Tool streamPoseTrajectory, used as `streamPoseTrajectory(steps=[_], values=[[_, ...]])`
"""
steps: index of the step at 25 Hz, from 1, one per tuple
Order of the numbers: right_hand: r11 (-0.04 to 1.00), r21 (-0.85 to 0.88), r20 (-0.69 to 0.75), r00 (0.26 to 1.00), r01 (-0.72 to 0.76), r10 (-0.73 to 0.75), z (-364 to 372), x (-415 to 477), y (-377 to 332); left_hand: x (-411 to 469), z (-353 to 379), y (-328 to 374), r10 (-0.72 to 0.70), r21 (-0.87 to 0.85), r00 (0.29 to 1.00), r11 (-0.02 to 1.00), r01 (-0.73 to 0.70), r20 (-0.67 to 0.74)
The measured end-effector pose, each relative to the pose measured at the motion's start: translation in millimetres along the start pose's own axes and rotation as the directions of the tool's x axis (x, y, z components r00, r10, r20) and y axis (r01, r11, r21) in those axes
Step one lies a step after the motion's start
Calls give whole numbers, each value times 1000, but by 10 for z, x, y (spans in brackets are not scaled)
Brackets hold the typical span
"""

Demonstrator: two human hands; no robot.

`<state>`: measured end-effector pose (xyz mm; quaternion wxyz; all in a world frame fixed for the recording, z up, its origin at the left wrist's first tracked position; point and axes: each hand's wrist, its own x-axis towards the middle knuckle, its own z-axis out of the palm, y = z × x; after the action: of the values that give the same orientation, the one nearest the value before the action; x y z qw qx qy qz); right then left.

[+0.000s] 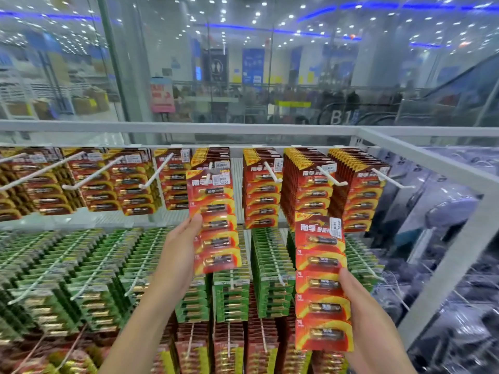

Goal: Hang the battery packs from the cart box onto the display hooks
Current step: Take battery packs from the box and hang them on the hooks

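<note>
Already most top-row hooks [272, 172] carry packs, while the left hand [179, 247] pinches one red strip [213, 220] at its hook and the right hand [359, 300] grips another strip [321, 282] yet unhung.

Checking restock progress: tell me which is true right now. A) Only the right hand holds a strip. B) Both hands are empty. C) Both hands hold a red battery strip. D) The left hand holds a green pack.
C: the left hand holds a red battery strip up at a top-row hook, and the right hand holds a second red strip lower down.
</note>
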<state>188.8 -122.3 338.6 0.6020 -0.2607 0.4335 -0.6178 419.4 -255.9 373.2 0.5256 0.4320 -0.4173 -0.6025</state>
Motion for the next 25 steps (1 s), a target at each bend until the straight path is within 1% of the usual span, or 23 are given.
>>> streamPoseTrajectory(steps=[1, 4, 6, 9, 11, 17, 22, 25], values=[[996, 70, -8, 998, 60, -59, -20, 3, -24, 139, 6, -2, 9, 31, 1000, 999, -9, -7], [985, -3, -46, 984, 172, -172, -21, 6, -204, 485, 20, 23, 47, 129, 998, 991, -41, -42], [969, -65, -97, 965, 238, -244, -25, 27, -386, 648, 25, 35, 57, 137, 996, 989, -47, -68], [953, -142, -103, 954, 267, -283, -64, 94, -537, 757, 31, -12, 61, 109, 994, 993, -50, -95], [950, -168, -122, 950, 265, -286, -95, 142, -568, 760, 26, -59, 76, 108, 992, 992, -65, -102], [965, -143, -171, 955, 220, -243, -153, 231, -554, 710, -19, -103, 126, 145, 984, 984, -108, -123], [960, -221, -254, 940, 173, -228, -72, 556, -682, 704, -55, -119, 195, 217, 971, 963, -162, -139], [937, -301, -279, 923, 176, -263, -20, 933, -739, 739, -94, -155, 229, 275, 960, 945, -179, -161]])
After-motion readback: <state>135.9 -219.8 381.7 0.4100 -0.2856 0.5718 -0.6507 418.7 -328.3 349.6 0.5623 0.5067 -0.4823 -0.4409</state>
